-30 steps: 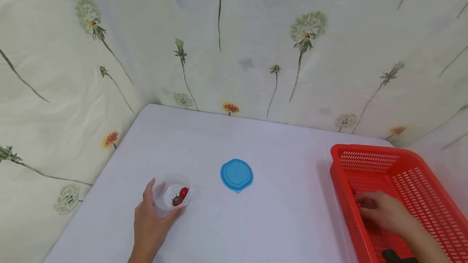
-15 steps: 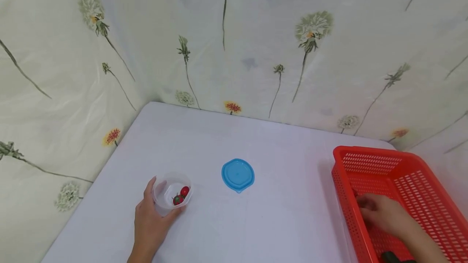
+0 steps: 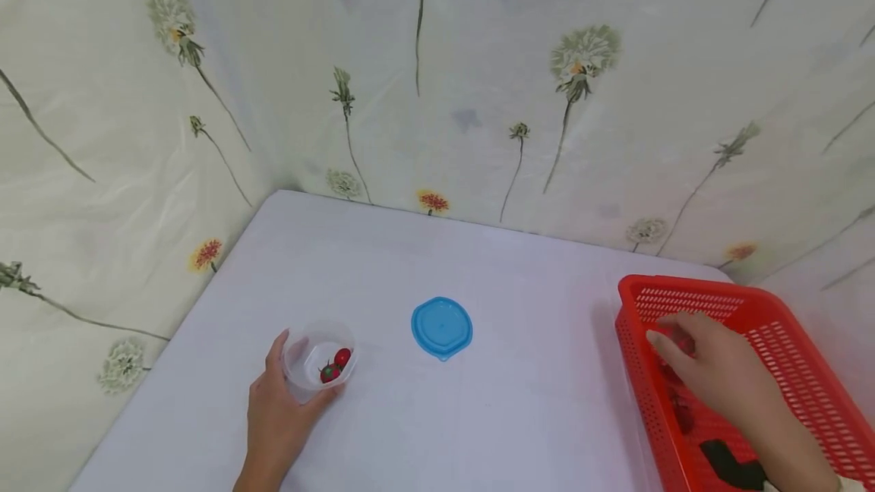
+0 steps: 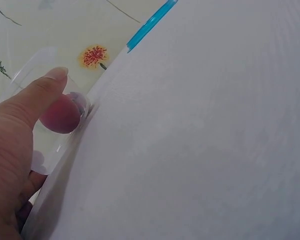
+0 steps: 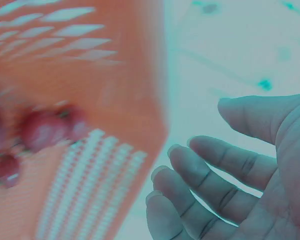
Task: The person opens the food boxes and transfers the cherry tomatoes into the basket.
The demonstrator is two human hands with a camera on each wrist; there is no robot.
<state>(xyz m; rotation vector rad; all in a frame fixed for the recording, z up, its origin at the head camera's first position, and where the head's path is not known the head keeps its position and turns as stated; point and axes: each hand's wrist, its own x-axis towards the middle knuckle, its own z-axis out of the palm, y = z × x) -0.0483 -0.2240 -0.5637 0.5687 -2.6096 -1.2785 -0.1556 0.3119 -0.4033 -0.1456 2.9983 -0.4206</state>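
My left hand [image 3: 283, 416] grips a clear plastic container [image 3: 313, 361] on the table, thumb and fingers round its sides. Two small red tomatoes [image 3: 330, 374] lie inside, toward the container's right; one has green leaves on top. In the left wrist view a tomato [image 4: 61, 115] shows through the clear wall beneath the thumb. My right hand [image 3: 721, 374] is over the left side of the red basket [image 3: 649, 401]. The right wrist view shows its fingers [image 5: 225, 155] loosely bent and apart from the thumb, nothing between them. Several tomatoes [image 5: 42, 130] lie in the basket.
A blue lid [image 3: 441, 327] lies flat on the white table [image 3: 519, 370], between the container and the basket. Behind the table hangs a flower-patterned cloth [image 3: 478, 82]. A black strap [image 3: 731, 465] is at my right wrist.
My right hand has risen from inside the basket, its fingers and thumb spreading apart, uncovering tomatoes below. The left hand and container stay in place.
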